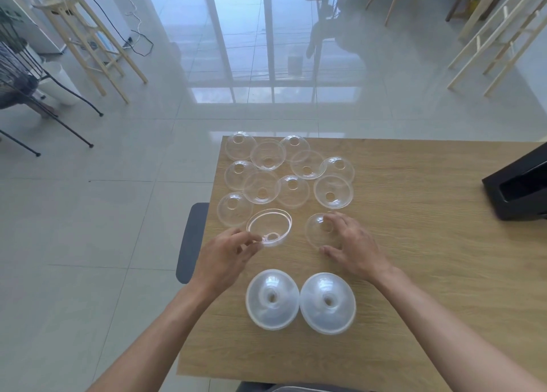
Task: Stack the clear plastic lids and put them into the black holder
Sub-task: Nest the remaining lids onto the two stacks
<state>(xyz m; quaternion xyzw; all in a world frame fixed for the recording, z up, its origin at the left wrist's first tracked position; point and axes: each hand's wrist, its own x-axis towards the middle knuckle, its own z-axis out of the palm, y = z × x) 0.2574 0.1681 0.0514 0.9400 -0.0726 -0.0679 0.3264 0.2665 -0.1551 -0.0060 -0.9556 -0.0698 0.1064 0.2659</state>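
Head view: left hand point(228, 251) is pinching a tilted lid point(269, 227) just off the desk point(414, 243), right hand point(352, 243) is spreading open over another lid point(318, 229) beside it, holder point(521, 190) sitting far right, nearer the right hand.

Head camera looks steeply down, close over the table point(414, 243).
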